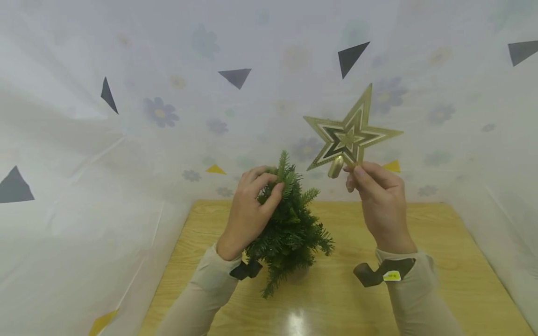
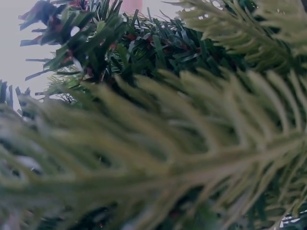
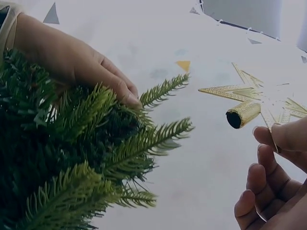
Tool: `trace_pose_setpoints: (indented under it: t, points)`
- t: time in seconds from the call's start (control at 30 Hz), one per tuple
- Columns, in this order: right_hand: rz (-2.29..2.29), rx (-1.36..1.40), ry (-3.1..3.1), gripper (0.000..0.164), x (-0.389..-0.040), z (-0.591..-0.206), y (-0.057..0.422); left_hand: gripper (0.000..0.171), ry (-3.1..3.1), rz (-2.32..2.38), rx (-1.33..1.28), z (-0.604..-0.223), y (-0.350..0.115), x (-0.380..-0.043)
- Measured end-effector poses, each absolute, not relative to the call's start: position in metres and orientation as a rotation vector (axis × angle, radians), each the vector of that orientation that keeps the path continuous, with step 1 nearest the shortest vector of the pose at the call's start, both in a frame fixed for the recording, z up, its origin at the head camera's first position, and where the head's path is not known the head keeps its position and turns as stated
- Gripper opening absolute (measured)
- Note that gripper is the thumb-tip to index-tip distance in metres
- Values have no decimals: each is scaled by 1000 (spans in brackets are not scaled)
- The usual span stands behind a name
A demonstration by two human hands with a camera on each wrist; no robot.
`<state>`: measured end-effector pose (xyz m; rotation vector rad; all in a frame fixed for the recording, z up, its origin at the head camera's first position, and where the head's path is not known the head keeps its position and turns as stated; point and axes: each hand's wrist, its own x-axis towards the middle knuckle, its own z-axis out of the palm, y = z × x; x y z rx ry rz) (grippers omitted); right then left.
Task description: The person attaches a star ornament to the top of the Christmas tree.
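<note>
A small green artificial Christmas tree (image 1: 290, 233) stands on the table, its branches filling the left wrist view. My left hand (image 1: 254, 207) holds the tree near its top, thumb and fingers curled about the upper sprigs; the right wrist view shows its fingertips (image 3: 130, 99) at the base of the top twig (image 3: 165, 91). In my right hand (image 1: 382, 203), thumb and index finger pinch one lower point of a gold star tree topper (image 1: 349, 137). The star is upright, to the right of the treetop and apart from it. Its short hollow gold socket (image 3: 243, 114) faces the tree.
The wooden table (image 1: 420, 280) has a pale flower-patterned curtain (image 1: 260, 116) behind it and pale sheeting at both sides. Dark triangles (image 1: 353, 58) and yellow triangles (image 1: 215, 169) are on the curtain. A black strap (image 1: 384, 270) is round each wrist.
</note>
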<state>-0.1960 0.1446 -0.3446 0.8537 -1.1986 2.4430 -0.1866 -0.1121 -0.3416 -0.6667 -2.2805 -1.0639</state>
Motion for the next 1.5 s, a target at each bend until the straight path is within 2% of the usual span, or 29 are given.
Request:
trace_pose_setpoints:
  t: [0.9, 1.37, 1.5]
  points:
    - [2212, 951, -1340, 15, -216, -298, 89, 14, -2228, -1065, -672, -344, -111, -189]
    - [2162, 951, -1383, 29, -222, -290, 73, 16, -2220, -1072, -679, -346, -110, -189]
    - [2147, 929, -1408, 26, -222, -290, 71, 14, -2205, -1068, -687, -346, -109, -190]
